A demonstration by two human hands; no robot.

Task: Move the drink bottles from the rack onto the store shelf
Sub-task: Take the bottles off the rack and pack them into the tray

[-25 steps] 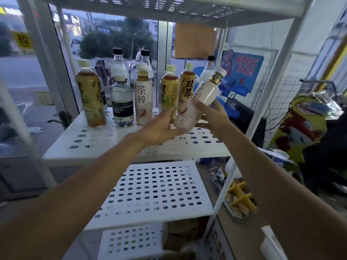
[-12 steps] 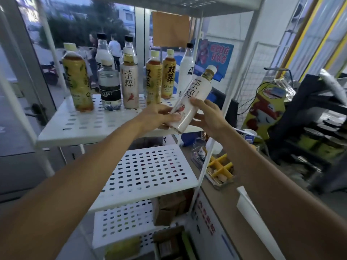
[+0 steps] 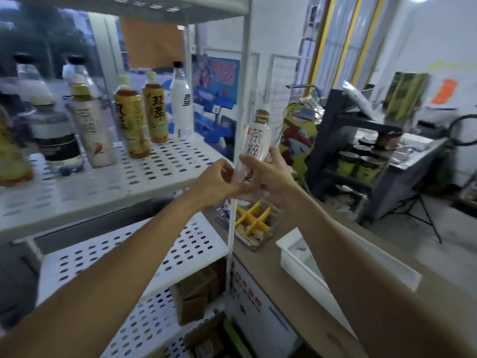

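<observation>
A white tea bottle (image 3: 257, 136) with black characters and a gold cap is held nearly upright just right of the rack's corner post. My right hand (image 3: 271, 174) grips its lower body from the right. My left hand (image 3: 219, 180) pinches its base from the left. On the white perforated rack (image 3: 108, 182) stand several more bottles: a matching white tea bottle (image 3: 91, 135), two amber tea bottles (image 3: 133, 125) (image 3: 155, 111), a tall white bottle (image 3: 182, 102) and a dark-labelled water bottle (image 3: 55, 136).
A lower perforated shelf (image 3: 134, 257) holds nothing; cardboard boxes (image 3: 196, 293) sit beneath it. Right of the rack runs a brown counter (image 3: 291, 288) with a clear box of yellow pieces (image 3: 254, 224) and a white tray (image 3: 335, 259). A dark stand with cups (image 3: 358, 161) is farther right.
Both hands have carried the white tea bottle to the right, off the rack past its corner post, and tipped it more upright. The view has swung right toward the counter.
</observation>
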